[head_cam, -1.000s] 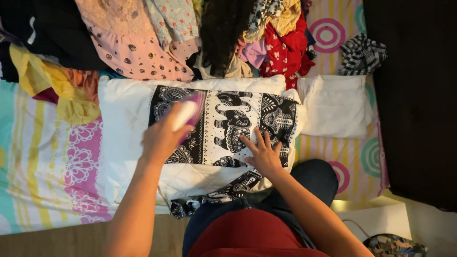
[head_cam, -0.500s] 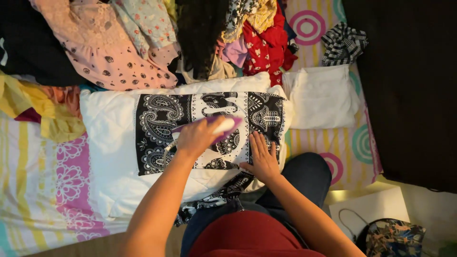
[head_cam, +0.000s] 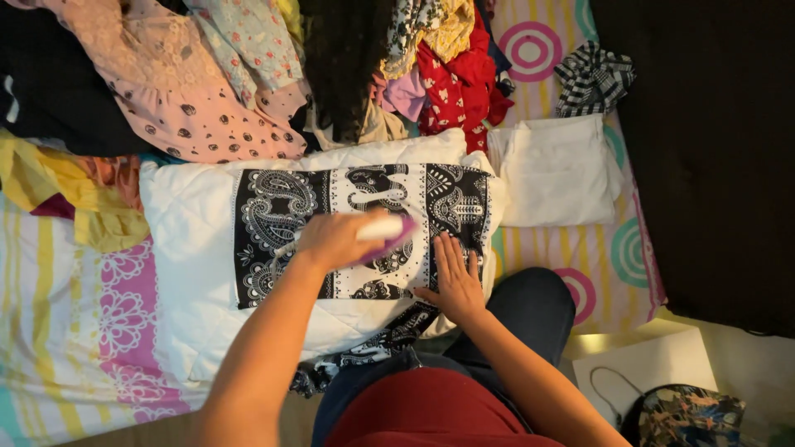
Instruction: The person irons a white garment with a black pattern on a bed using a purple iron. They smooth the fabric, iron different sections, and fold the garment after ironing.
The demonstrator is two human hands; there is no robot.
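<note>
At the centre of the frame the left hand [head_cam: 335,240] is closed around a small white and purple iron [head_cam: 383,234], which has slid from the left part of the print a second ago to its middle right now, so the pass is running across the cloth toward the other hand. The right hand [head_cam: 454,277] lies open and flat, fingers spread, holding nothing but pressing down the lower right edge of the black and white paisley-printed cloth [head_cam: 281,215]; it has stayed in nearly the same place, pinning the fabric taut while the iron comes close to its fingertips. The cloth lies spread across a white quilted pad [head_cam: 190,248] in the middle of the picture, its lower edge trailing toward the person's dark trousers. Right of the pad rests a folded white garment [head_cam: 559,170], and above it, along the top of the frame, lies a heap of mixed coloured clothes [head_cam: 248,74], all on a striped, circle-patterned bedsheet [head_cam: 74,331].
</note>
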